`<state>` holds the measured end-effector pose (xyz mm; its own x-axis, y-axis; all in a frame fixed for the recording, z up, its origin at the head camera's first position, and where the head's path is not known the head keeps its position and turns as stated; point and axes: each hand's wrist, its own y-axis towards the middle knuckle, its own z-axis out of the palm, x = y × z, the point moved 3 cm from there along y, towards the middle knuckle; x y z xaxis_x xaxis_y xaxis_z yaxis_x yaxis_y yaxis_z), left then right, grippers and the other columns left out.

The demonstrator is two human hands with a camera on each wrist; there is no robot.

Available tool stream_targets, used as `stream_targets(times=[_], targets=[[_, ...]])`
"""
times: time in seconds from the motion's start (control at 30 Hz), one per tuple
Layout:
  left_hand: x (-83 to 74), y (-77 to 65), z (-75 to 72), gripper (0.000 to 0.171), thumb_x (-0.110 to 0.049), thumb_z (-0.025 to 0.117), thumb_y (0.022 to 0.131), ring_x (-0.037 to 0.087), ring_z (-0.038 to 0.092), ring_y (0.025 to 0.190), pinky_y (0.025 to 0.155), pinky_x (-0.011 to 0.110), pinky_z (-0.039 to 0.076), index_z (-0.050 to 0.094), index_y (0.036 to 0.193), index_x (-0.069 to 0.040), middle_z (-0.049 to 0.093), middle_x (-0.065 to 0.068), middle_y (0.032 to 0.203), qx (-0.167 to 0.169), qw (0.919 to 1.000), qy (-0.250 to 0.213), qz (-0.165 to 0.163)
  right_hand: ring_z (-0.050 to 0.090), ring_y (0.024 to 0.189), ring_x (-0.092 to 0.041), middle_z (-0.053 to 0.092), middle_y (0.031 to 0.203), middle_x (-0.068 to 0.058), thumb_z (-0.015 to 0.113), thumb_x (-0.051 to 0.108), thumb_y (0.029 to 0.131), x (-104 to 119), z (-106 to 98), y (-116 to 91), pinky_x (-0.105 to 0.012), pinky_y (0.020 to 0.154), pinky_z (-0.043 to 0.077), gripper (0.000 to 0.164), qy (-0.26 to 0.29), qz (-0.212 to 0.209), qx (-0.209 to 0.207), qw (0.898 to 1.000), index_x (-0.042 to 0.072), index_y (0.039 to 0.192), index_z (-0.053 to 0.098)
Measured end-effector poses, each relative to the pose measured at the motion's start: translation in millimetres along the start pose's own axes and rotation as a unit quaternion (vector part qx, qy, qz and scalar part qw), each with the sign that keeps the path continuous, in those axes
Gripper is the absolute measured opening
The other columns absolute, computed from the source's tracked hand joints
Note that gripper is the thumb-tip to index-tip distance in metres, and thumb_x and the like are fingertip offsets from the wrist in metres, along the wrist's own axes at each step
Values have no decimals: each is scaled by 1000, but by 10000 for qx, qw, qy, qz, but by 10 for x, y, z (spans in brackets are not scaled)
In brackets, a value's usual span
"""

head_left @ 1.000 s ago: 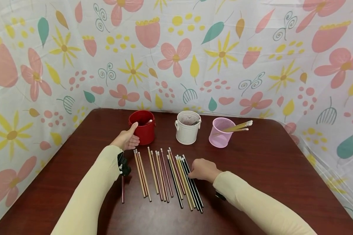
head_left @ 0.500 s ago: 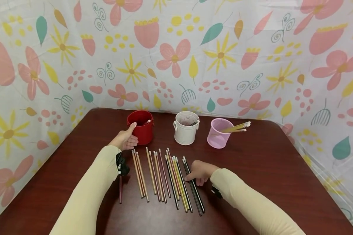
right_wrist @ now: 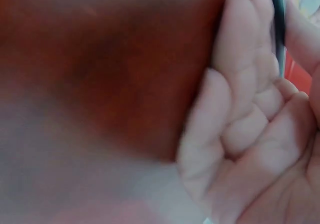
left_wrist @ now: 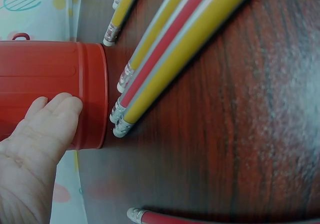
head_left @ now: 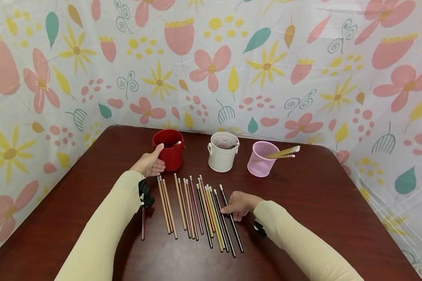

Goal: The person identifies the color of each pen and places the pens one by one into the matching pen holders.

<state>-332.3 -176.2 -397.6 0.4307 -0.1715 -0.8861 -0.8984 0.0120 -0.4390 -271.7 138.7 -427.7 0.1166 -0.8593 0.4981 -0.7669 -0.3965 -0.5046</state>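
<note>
My left hand rests against the side of a red bucket, thumb up at its rim. In the left wrist view its fingers lie extended along the bucket's wall. My right hand is low over the table at the right end of a row of pencils, its fingers curled and thumb set across a black pencil. That dark shaft passes between thumb and fingers in the right wrist view. Another black pencil lies just left of it. Yellow, red and black pencils fan out leftward, eraser ends away from me.
Behind the row stand a white bucket with a few dark pencils inside and a pink mesh cup with yellow pencils leaning out rightward. A dark red pencil lies beside my left forearm. A flowered cloth hangs behind the table.
Black pencils first came away rightward from the row with my right hand. Now one of them lies further left, apart from the one at my fingers. My left hand stays at the red bucket.
</note>
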Motion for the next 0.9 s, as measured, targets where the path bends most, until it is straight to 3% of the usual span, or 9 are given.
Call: stream_targets(times=[0.13,0.3,0.53,0.63,0.9], targets=[[-10,-2,14,91,-65,32,94,37,51,120,100,42,43,42,133,16,48,30,134,-25,10000,26,-19,65,51,-17,62,54,-6,68,26,91,-23,-2,-31,-29,51,52,38,107,-44,-40,9999,5,61,57],[-3,-2,24,90,-65,32,94,37,52,119,100,42,43,43,132,16,49,30,132,-67,10000,12,-63,63,52,-17,62,55,-6,68,19,89,-15,-121,-97,-35,54,56,33,706,-225,-364,9966,3,61,59],[-14,-36,-20,92,-65,30,94,40,46,126,104,43,39,38,135,17,43,32,137,17,10000,27,-2,56,53,-13,56,58,-2,67,7,87,47,-449,-169,-35,53,53,12,1698,-853,-1416,9715,-4,83,66],[-10,-34,-23,92,-64,30,95,40,44,127,105,43,38,38,136,17,42,33,138,62,10000,43,25,56,57,-14,59,66,-1,67,3,86,89,-575,-215,-38,54,55,12,1899,-1057,-1769,9599,-8,91,65],[3,-16,33,91,-64,30,95,38,47,126,104,41,39,40,135,17,44,32,137,36,10000,7,-28,59,70,-11,71,81,-7,72,5,81,249,-900,-390,-26,64,51,21,1331,-1479,-2428,9494,-6,100,71]])
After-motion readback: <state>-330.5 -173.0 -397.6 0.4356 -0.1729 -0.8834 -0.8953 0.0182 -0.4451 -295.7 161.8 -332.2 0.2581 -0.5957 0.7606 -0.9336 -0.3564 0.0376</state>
